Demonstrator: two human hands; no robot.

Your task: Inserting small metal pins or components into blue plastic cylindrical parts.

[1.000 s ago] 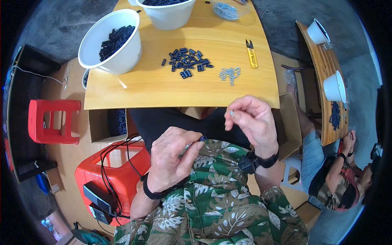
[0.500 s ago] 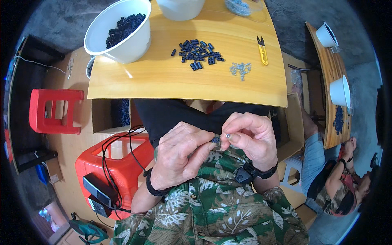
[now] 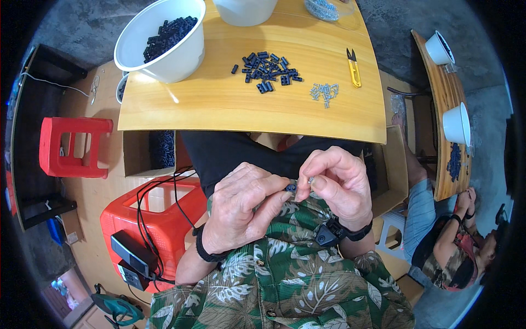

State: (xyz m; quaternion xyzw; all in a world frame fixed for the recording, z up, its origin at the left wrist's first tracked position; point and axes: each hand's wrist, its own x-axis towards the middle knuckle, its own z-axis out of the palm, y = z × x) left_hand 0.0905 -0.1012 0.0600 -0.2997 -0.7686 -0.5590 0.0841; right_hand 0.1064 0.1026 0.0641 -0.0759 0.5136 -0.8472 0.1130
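Between the thumb and index finger of my left hand [image 3: 244, 205] is a small dark plastic block [image 3: 290, 187], mostly covered by the fingertips. My right hand [image 3: 339, 183], close beside it, pinches a tiny silvery metal piece [image 3: 310, 180], apparently a screw. Both hands are over my lap, in front of the table edge. On the table lies a loose heap of dark plastic blocks [image 3: 266, 68]. To its right is a small pile of silvery metal pieces [image 3: 325, 92], like those of a screw's size.
A white bucket [image 3: 186, 60] of dark parts stands at the table's left, with another white tub [image 3: 245, 12] behind. Yellow-handled snips [image 3: 354, 68] lie right. A red stool [image 3: 159, 219] carries black devices and cables. A person sits at another table [image 3: 455, 159] on the right.
My right hand has shifted slightly up and right, taking the metal piece a little away from the block and turning it. My left hand has barely moved.
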